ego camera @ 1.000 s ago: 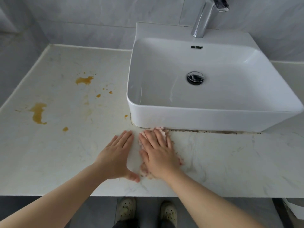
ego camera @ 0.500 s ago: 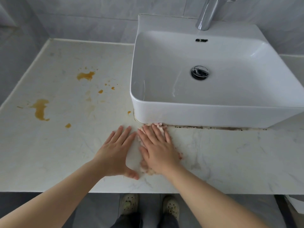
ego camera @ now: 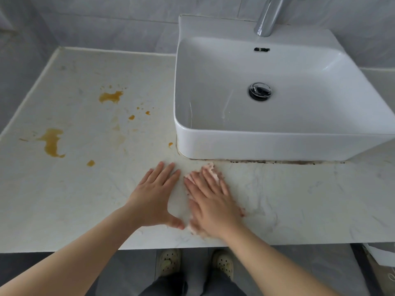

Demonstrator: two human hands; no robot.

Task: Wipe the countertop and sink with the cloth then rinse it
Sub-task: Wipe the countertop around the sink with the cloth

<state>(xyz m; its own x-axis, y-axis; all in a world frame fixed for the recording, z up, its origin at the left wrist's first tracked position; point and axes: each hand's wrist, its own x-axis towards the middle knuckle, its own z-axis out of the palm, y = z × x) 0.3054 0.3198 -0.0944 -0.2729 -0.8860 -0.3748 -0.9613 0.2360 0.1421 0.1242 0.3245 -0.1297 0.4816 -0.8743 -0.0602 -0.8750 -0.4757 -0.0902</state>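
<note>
The pink cloth (ego camera: pixel 212 169) was pressed flat under the straight-fingered right hand (ego camera: pixel 213 204) at lower centre, just below the sink (ego camera: pixel 277 146). The left hand (ego camera: pixel 155 197) was laid flat, fingers spread, beside it on the countertop (ego camera: pixel 299 199) (orange stains (ego camera: pixel 52 142) at left).

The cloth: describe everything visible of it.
The cloth is pale pink and white, soft-looking, spread flat on the marbled countertop just in front of the sink, near its left front corner. The right hand presses on it with straight fingers and hides most of it; only blurred edges show past the fingertips, beside the hand and by the wrist.
</note>
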